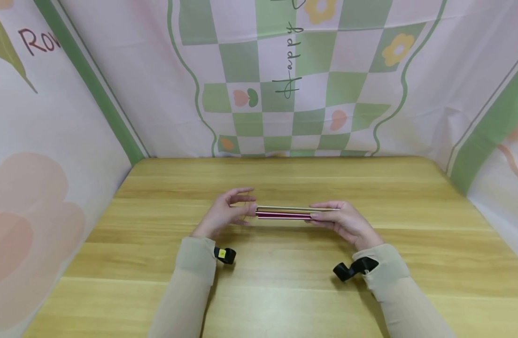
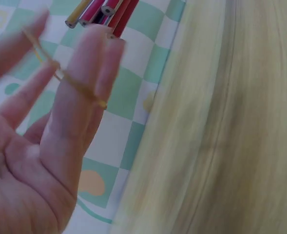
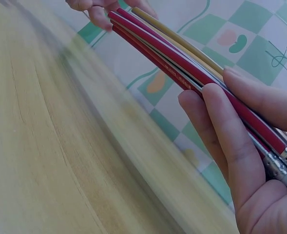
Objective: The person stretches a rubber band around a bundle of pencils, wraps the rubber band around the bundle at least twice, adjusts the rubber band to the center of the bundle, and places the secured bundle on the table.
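My right hand [image 1: 349, 223] grips a bundle of pencils [image 1: 284, 216] near their eraser ends, thumb on one side and fingers on the other. Red pencils [image 3: 167, 51] make up most of the bundle, with a gold one [image 3: 180, 41] along its far side. Silver ferrules show by the right palm. The bundle is held level above the table, its flat ends towards my left hand [image 1: 220, 213]. A thin yellowish rubber band [image 2: 77, 87] is stretched around the spread, fairly straight fingers of the left hand. Those fingertips are close to the pencil ends; whether they touch cannot be told.
Below the hands lies a wooden table [image 1: 259, 291]. Behind it hangs a green and white checked cloth [image 1: 280, 122], with more printed cloth [image 1: 73, 155] at the left side. Black cameras [image 1: 227, 255] are strapped to both wrists.
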Action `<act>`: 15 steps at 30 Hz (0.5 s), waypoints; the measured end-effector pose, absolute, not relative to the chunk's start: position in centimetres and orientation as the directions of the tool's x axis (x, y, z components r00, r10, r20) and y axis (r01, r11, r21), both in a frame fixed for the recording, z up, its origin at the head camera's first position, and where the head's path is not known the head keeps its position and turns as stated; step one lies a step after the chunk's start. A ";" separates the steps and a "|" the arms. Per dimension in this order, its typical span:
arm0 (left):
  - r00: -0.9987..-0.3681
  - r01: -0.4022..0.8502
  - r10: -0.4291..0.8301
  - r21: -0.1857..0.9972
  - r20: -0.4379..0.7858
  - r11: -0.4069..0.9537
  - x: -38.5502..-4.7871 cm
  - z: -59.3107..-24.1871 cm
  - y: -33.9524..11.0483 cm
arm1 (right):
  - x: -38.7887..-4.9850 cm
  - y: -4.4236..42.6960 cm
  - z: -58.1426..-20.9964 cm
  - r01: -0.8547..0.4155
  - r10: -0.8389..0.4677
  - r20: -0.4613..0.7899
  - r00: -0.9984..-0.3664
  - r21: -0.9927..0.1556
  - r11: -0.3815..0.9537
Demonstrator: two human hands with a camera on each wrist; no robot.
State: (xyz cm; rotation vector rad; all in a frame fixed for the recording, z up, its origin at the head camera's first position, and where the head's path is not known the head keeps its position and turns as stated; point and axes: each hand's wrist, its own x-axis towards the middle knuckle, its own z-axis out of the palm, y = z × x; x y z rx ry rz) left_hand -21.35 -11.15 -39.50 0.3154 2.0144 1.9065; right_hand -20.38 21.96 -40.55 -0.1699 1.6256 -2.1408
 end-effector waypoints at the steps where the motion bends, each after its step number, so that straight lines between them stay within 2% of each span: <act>1: -0.908 -0.071 0.408 0.995 -0.092 0.065 -21.3 -39.5 -11.0 | -20.4 21.9 -40.5 0.273 -0.417 -0.166 -0.893 -0.939 -0.210; 9: -0.852 -0.097 0.513 0.994 -0.105 0.042 -20.9 -39.9 -9.3 | -20.2 21.6 -40.3 0.273 -0.429 -0.160 -0.889 -0.938 -0.215; 15: -0.856 -0.120 0.509 0.993 -0.092 -0.022 -20.7 -40.2 -8.2 | -20.1 21.4 -40.0 0.279 -0.438 -0.155 -0.885 -0.931 -0.234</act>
